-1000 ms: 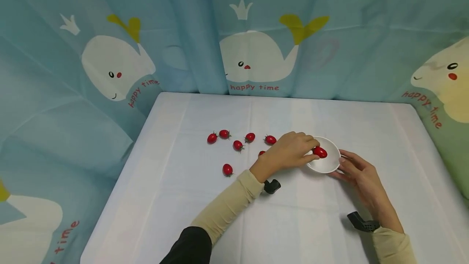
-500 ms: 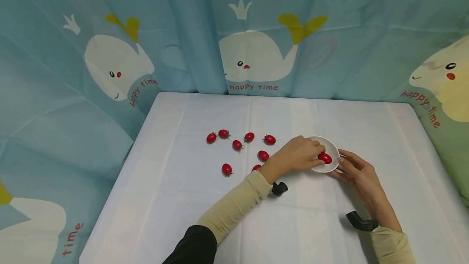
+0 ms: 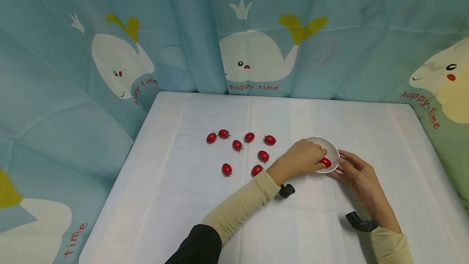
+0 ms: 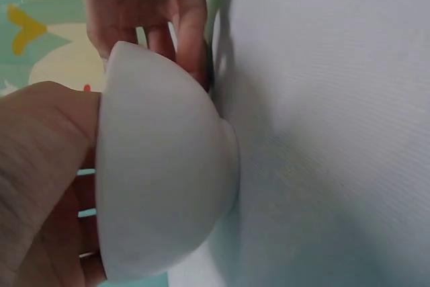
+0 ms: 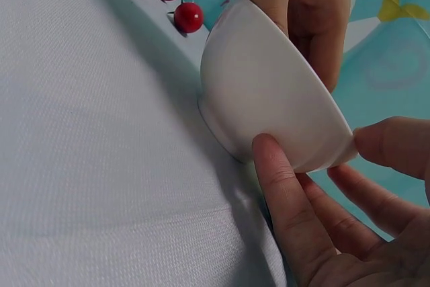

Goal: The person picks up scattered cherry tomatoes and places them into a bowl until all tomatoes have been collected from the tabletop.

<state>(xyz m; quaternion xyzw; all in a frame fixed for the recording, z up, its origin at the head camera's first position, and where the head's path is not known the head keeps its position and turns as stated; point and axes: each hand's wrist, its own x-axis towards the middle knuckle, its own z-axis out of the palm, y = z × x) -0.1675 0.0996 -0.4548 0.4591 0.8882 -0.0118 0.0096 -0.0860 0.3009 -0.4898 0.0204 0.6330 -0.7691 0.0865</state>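
Inside a small white bowl (image 3: pixel 332 150), my left hand (image 3: pixel 302 157) pinches a red cherry tomato (image 3: pixel 325 162) low toward the bottom. My right hand (image 3: pixel 362 176) holds the bowl from the right. In the right wrist view the right thumb lies at the bowl's rim and the fingers (image 5: pixel 275 166) touch its outer wall (image 5: pixel 269 85). The bowl stands upright on the table. From the left wrist view, the bowl's wall (image 4: pixel 161 166) hides the left fingertips and the tomato.
Several cherry tomatoes with green stems lie loose left of the bowl, the closest being a tomato (image 3: pixel 257 170) beside the left wrist and another tomato (image 3: pixel 263 156) behind it. A white cloth covers the table (image 3: pixel 183 215). A printed blue curtain (image 3: pixel 190 31) hangs behind.
My left hand has moved right and down into the bowl with the cherry tomato. Two tomatoes that its wrist partly or wholly covered are now in view. The right hand and bowl stay put.
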